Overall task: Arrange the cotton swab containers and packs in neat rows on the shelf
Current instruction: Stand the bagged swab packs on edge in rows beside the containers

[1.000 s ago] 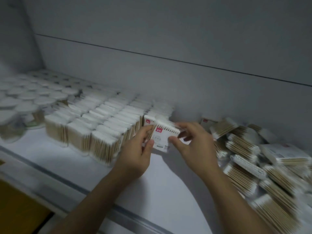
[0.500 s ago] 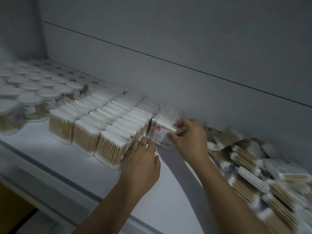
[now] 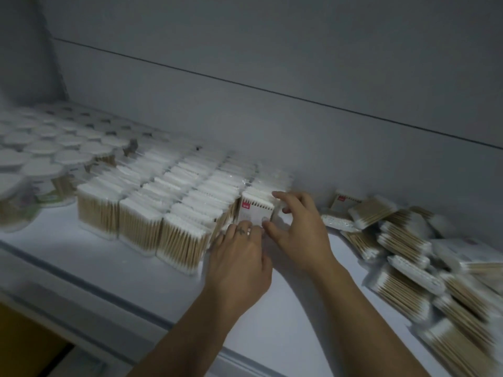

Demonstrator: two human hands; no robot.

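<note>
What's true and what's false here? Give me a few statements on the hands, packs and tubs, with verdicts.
1. The right hand pinches a red-labelled pack standing at the right end of the rows of packs. True.
2. The loose pile of packs lies left of both hands. False: it lies to their right.
3. The white-lidded tubs stand at the left end of the shelf. True.
4. The left hand holds a tub in the air. False: its fingers touch the foot of the red-labelled pack.
5. The packs in the rows lie flat. False: they stand upright.
</note>
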